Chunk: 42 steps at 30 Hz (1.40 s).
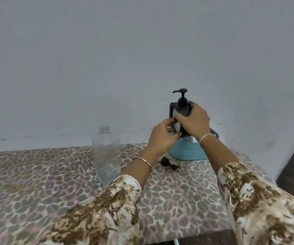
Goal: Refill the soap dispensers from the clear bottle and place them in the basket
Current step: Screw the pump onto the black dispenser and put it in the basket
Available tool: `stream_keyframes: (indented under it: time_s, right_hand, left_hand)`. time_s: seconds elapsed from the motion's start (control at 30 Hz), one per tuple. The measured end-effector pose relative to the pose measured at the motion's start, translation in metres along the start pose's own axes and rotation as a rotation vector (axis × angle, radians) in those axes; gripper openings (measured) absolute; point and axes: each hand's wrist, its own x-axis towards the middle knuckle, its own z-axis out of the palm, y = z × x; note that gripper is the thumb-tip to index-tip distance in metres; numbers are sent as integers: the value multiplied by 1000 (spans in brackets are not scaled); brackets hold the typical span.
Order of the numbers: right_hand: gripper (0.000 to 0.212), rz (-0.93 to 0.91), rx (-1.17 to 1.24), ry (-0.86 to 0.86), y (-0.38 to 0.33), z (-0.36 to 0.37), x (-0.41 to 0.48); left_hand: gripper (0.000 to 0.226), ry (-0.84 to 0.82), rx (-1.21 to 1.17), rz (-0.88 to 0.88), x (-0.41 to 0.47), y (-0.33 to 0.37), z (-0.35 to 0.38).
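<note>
Black pump dispenser (pixel 178 112) held upright above teal woven basket (pixel 187 153) | left hand (pixel 162 138) clasped at its lower edge | right hand (pixel 194 121) wrapped around body | uncapped clear bottle (pixel 106 152) standing on leopard-print table (pixel 36 174) | loose pump head (pixel 169 164) lying beside basket.

one dispenser (pixel 178 110), one bottle (pixel 106 152), one basket (pixel 187 153)

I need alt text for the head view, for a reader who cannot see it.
Both hands, left and right, hold a black soap dispenser above a blue basket. On the patterned table stand an uncapped clear bottle and a loose black pump.
</note>
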Motion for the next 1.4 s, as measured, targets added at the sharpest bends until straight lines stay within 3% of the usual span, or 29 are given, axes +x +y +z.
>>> stream_keyframes:
  time_s: [0.23,0.67,0.8,1.0,1.27,1.4]
  right_hand:
    - [42,-42,-35,-13,33,26,23]
    - [41,31,-141,-84,87,66,13]
    - [44,62,-243,-58,86,71,12]
    - [44,32,-644,-1,82,64,9]
    - [45,76,-655,-29,85,65,3]
    - [43,106,-577,25,82,63,-8]
  left_hand:
    - [57,-65,30,-77,27,-29,8]
    - [61,-91,80,-235,32,-68,26]
    - [60,-95,94,-233,31,-72,26]
    - [60,-100,111,-224,29,-72,26]
    - [69,-181,193,-205,21,-62,21]
    - [57,-189,304,-132,9,-52,14]
